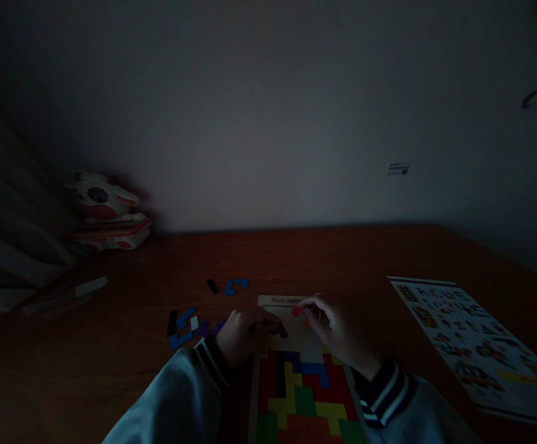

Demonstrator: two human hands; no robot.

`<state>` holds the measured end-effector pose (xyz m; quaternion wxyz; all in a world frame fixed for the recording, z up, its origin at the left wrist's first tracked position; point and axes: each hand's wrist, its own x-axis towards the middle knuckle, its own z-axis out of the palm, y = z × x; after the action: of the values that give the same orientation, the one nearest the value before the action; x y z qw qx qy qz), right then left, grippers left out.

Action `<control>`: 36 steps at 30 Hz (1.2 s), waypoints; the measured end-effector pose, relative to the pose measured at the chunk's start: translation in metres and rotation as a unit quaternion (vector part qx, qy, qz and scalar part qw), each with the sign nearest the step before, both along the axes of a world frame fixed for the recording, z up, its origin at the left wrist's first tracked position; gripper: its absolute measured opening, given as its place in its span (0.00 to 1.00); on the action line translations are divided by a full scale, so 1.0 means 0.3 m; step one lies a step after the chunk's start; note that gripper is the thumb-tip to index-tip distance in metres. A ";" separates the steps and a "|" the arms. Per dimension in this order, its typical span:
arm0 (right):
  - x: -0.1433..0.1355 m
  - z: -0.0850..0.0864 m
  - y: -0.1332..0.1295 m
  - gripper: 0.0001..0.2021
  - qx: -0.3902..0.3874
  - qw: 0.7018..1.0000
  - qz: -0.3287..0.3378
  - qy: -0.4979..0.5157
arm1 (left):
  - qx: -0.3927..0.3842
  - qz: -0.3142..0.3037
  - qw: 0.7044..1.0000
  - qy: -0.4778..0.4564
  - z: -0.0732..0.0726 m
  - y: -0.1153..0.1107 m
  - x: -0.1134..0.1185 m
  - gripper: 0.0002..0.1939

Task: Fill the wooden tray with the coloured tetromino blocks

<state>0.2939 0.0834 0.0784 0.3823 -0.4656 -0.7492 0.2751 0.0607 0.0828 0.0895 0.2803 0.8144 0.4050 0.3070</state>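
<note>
The right hand (331,327) pinches a red puzzle piece (297,310) over the far end of a wooden puzzle board (266,300); the left hand (244,334) holds a purple piece (283,332) at its left side. Loose pieces (183,340) lie left, a printed sheet (470,345) well right. Between board and sheet, brown tabletop (342,259) stretches back, its far edge meeting a gray wall (268,123) near a cow-shaped toy (100,212).

Open tabletop (386,327) separates right hand (333,324) and printed sheet (476,348); loose puzzle pieces (183,339) obstruct passage beside the left hand (245,333).
</note>
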 end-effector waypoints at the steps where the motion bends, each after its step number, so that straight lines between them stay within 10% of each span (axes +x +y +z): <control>1: 0.001 0.000 0.000 0.09 -0.002 1.000 0.002 0.003 | 0.006 -0.016 1.000 0.016 0.001 0.004 0.011 0.08; 21: -0.005 0.003 0.002 0.09 0.007 1.000 -0.001 -0.016 | 0.175 -0.188 0.963 0.082 -0.038 -0.016 -0.034 0.23; 30: 0.000 -0.026 0.010 0.12 -0.023 0.999 -0.002 0.035 | 0.179 -0.176 0.966 0.055 -0.050 -0.027 -0.054 0.24; 36: -0.010 -0.015 0.003 0.10 -0.058 0.996 0.004 0.064 | 0.147 -0.018 0.989 0.027 -0.038 -0.019 -0.045 0.16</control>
<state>0.2909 0.0844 0.0739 0.4004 -0.4659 -0.7078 0.3488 0.0472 0.0772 0.0782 0.1520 0.8621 0.3480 0.3354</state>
